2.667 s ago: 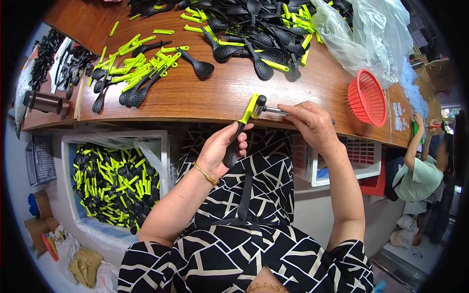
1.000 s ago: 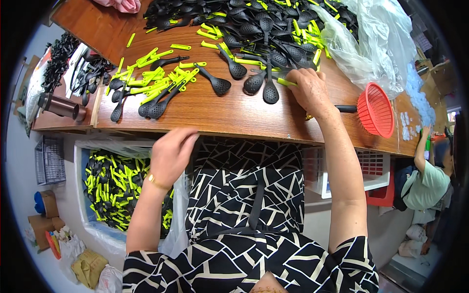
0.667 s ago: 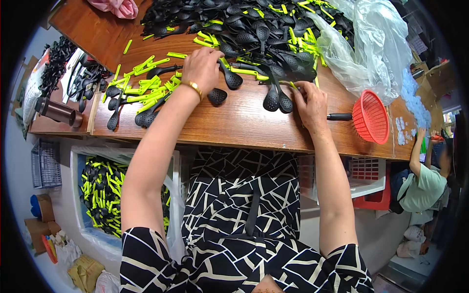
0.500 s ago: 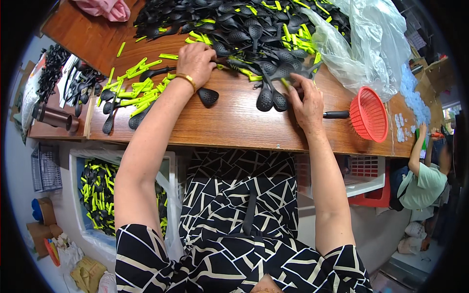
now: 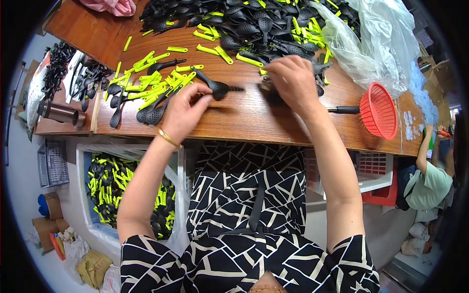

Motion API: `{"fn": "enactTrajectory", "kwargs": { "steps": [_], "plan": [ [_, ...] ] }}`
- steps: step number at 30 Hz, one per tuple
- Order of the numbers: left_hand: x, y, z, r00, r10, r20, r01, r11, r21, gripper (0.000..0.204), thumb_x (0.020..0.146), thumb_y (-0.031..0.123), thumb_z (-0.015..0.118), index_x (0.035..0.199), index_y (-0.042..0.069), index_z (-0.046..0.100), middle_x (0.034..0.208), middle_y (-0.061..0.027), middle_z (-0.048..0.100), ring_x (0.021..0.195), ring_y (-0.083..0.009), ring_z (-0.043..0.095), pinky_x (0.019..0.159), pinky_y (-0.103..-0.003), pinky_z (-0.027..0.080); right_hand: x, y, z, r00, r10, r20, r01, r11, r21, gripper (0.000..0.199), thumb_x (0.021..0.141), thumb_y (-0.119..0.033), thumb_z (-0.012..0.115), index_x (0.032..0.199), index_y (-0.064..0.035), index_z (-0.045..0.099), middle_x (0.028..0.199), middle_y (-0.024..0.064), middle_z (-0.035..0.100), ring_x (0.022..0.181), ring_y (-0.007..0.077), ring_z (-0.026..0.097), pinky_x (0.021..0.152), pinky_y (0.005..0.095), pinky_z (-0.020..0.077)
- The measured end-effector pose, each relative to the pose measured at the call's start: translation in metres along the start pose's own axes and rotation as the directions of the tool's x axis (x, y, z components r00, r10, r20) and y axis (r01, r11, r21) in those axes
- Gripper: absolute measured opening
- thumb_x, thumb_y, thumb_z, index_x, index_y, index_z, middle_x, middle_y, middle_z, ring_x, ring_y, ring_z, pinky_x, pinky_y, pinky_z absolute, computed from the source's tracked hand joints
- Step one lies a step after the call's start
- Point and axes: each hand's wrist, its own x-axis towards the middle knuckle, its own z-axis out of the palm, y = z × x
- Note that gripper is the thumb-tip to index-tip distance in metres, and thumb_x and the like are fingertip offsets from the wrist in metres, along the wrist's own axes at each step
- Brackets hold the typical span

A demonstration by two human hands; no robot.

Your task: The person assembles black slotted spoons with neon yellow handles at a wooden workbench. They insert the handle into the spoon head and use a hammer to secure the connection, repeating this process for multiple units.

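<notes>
My left hand (image 5: 186,111) pinches the edge of a small black slotted spoon (image 5: 218,90) just above the wooden table, beside a heap of lime-green handles (image 5: 146,91). The spoon's short stem points away to the upper left. Further right, my right hand (image 5: 293,83) is curled low over the table. Dark, blurred pieces show under its fingers, and I cannot make out what it grips. Beyond both hands lies a big pile of black slotted spoons (image 5: 264,24) with green handles mixed in. Several spoons with green handles lie to the left of my left hand.
A red plastic basket (image 5: 378,112) stands at the right, with a black-handled tool (image 5: 343,110) beside it. Clear plastic sheeting (image 5: 371,46) covers the back right. Below the table's left side, a lined bin (image 5: 83,195) holds spoons and green handles. Another person (image 5: 427,188) works at far right.
My left hand has come back toward me and now has a black spoon in its fingers. My right hand has shifted slightly left and away, over the spoons lying near the pile's front.
</notes>
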Motion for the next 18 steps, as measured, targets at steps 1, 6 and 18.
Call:
{"fn": "enactTrajectory", "kwargs": {
  "steps": [1, 6, 18],
  "plan": [
    [-0.008, 0.007, 0.006, 0.993, 0.114, -0.042, -0.111, 0.991, 0.07, 0.012, 0.097, 0.002, 0.07, 0.109, 0.005, 0.072, 0.122, -0.0058, 0.067, 0.109, -0.0138, 0.065, 0.088, -0.026, 0.056, 0.013, -0.003, 0.013, 0.999, -0.016, 0.037, 0.017, 1.0, -0.021, 0.008, 0.089, -0.02, 0.077, 0.097, -0.0166, 0.078, 0.1, -0.0023, 0.076, 0.103, 0.0214, 0.067, 0.094, 0.0408, 0.0461],
    [-0.019, 0.019, 0.029, 0.898, 0.395, -0.193, -0.19, 0.745, 0.639, 0.025, 0.079, 0.001, 0.076, 0.097, 0.018, 0.079, 0.119, -0.0069, 0.06, 0.114, -0.0293, 0.06, 0.098, -0.042, 0.044, 0.043, -0.008, 0.056, 0.935, 0.153, 0.321, -0.044, 0.946, -0.323, 0.017, 0.089, -0.032, 0.078, 0.096, -0.0163, 0.078, 0.098, -0.0006, 0.076, 0.106, 0.0224, 0.067, 0.092, 0.0434, 0.0446],
    [-0.022, 0.021, 0.014, 0.961, 0.271, -0.055, -0.222, 0.876, 0.428, 0.023, 0.088, 0.004, 0.07, 0.11, 0.006, 0.077, 0.103, -0.0117, 0.07, 0.105, -0.0327, 0.066, 0.096, -0.042, 0.05, 0.026, -0.02, 0.031, 0.972, 0.1, 0.215, -0.123, 0.988, 0.095, 0.012, 0.094, -0.021, 0.077, 0.105, -0.0149, 0.076, 0.099, 0.0019, 0.076, 0.1, 0.025, 0.07, 0.103, 0.0454, 0.0415]
  ]
}}
